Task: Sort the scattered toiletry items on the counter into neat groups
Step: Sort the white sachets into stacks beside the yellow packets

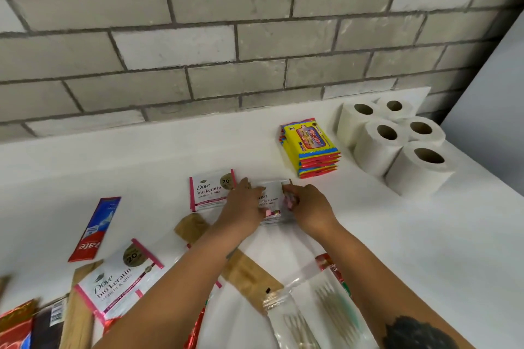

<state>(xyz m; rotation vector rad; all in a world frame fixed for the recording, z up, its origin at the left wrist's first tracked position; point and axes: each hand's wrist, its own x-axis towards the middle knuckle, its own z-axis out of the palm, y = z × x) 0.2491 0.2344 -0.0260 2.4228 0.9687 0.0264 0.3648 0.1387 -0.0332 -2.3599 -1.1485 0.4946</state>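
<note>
- Risk at left: red sachet (95, 229) reading "...ate", loose Dove sachet (119, 278) reading "bio keratin", both well apart from the group; likely missed or swept by a forearm
- Flat Dove sachet (211, 190), "bio keratin straight & silky", "20"; prone to sliding off-square
- Left hand (243, 207), right hand (310, 208): fingers curled, pinching held Dove sachet (270, 198); glossy, liable to slip
- Stacked "Giggles" packs (312, 147) beside toilet rolls (397, 139)

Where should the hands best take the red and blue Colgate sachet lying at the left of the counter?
Probably across the narrow middle of the Colgate sachet, coming from above. It lies flat, long and slim, apart from other packets, so both long edges are free for a pinch.
</note>
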